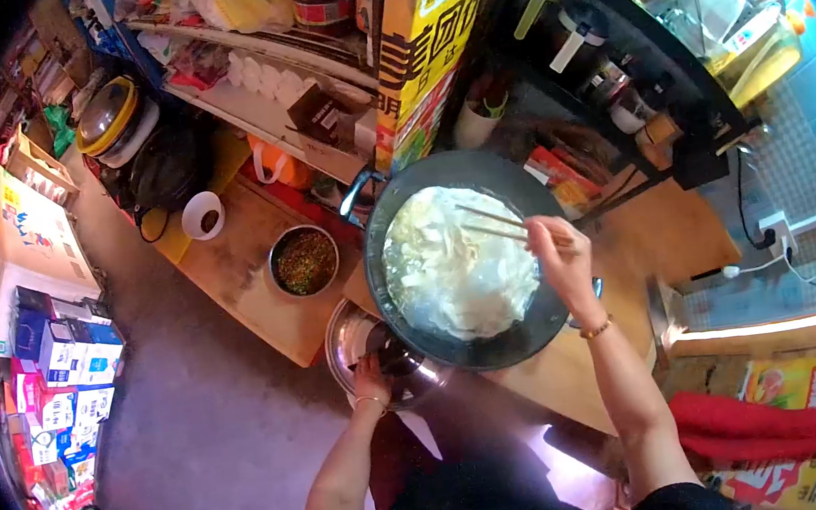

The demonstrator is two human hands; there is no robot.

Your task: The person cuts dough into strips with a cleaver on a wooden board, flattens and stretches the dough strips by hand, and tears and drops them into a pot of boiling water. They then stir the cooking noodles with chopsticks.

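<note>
My right hand (564,257) is closed around a pair of chopsticks (493,220), whose tips reach over the food in a dark wok (546,315). White, soft-looking food with pale yellow patches (455,270) fills the middle of the wok; I cannot tell exactly what it is. Below the wok, my left hand (372,384) grips a round, shiny metal lid (341,341) at its dark middle part. The wok partly covers the lid. One wok handle (358,198) sticks out at the upper left.
On the wooden table (241,289) stand a metal bowl of chopped green and red food (304,261) and a small white bowl (203,216). Shelves (253,46) and a black rack (637,58) rise behind. Stacked boxes (63,365) line the left; a red cloth (759,421) lies right.
</note>
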